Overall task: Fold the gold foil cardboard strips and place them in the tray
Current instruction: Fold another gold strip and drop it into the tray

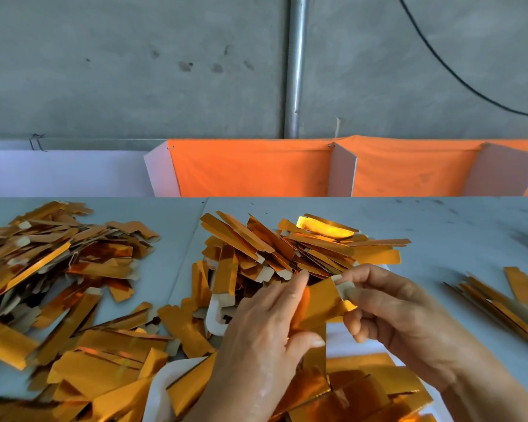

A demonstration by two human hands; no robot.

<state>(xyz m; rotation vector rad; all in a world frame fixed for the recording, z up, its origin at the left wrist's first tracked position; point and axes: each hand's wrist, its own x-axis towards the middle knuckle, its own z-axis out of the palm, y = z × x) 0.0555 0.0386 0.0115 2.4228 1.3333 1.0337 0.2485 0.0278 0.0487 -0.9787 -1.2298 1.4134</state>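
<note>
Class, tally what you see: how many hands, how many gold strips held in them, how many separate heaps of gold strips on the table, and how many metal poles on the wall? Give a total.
Hands: 2 (left hand, right hand)
Held strip: 1
Heaps: 3 (left heap, middle heap, right heap)
Metal pole: 1
Total: 7

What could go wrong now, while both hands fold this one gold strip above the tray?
1. The right hand pinches only the small end tab of the strip, so it may slip or tear.
2. The white tray is mostly buried under loose strips, so folded and unfolded pieces could mix.
</note>
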